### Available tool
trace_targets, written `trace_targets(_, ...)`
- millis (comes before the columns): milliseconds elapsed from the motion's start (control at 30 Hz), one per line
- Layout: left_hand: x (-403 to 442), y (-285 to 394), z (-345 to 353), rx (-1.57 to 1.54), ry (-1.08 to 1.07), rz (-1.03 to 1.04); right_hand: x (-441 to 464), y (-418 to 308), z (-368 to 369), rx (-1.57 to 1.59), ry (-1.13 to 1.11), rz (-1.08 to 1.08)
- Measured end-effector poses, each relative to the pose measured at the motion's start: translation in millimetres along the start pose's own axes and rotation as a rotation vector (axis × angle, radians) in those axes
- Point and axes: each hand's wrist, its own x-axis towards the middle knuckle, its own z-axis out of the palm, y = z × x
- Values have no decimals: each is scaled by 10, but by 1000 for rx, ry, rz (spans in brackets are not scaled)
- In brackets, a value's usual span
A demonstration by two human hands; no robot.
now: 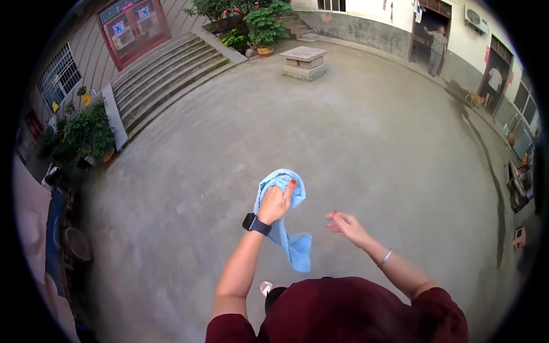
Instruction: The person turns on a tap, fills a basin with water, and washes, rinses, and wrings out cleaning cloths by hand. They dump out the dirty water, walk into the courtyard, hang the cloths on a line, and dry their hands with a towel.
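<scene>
A light blue towel is wrapped about my left hand, with one end curled over the fingers and the other hanging below the wrist. My left fingers are bent into the cloth and the thumb points up along it. A dark smartwatch is on that wrist. To the right, apart from the towel, my right hand is held in the air with fingers loosely spread and nothing in them. A thin bracelet circles the right wrist.
Concrete ground spreads around me. A low stone table stands ahead, steps rise at left beside potted plants. At right, a person stands in a doorway, another person and a dog farther along.
</scene>
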Motion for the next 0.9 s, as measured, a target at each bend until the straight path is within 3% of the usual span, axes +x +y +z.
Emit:
trace_targets(33, -12, 218, 221, 12, -239, 26, -25, -137, -116, 171, 215, 84)
trace_targets(100, -73, 617, 665, -79, -424, 237, -57, -243, -260, 420, 270, 42)
trace_targets(133, -100, 807, 778, -124, -513, 346, -86, -192, -399, 273, 305, -14)
trace_targets(167, 3, 1062, 647, -18, -906, 138, -90, -86, -528, 125, 333, -66)
trace_targets(200, 12, 961, 687, -289, -885, -13, -72, 0, -625, -31, 354, -127)
trace_targets(267, 112, 701, 769, -795, -793, -330, -199, 146, -989, -105, 727, -231)
trace_targets(333, 368, 694, 759, -1090, -747, -475, -428, 151, -1286, 95, 893, -132)
trace_targets(367, 481, 711, 787, -1238, -718, -554, -572, 214, -1419, -236, 988, -88)
trace_targets(400, 574, 702, 847, -1157, -692, -497, -689, 244, -1467, -573, 1065, -29)
trace_targets(467, 692, 645, 889, -1001, -634, -371, -841, 131, -1285, -645, 1219, -156)
trace_targets(500, 756, 787, 856, -827, -714, -185, -823, 59, -1246, -686, 1296, -230)
trace_targets(533, 779, 981, 831, -647, -781, -1, -675, 50, -1205, -282, 1063, -296)
trace_targets(600, 637, 1503, 815, 53, -463, 770, -289, -99, -924, 573, 568, -344)
trace_targets(667, 580, 1825, 474, 76, -530, 920, -120, -647, -541, 1073, 182, -337)
trace_targets(767, 719, 2093, 109, 139, -591, 1121, 174, -995, -261, 1426, -172, -588)
trace_targets(833, 1110, 1835, 274, -1246, -958, 764, 386, -1131, -132, 1559, -282, -703)
trace_targets(867, 1179, 1821, 431, -2018, -1132, 271, 480, -1189, -86, 1606, -320, -737)
trace_targets(900, 1200, 1696, 511, -2246, -729, -308, 570, -1247, -43, 1655, -353, -769)
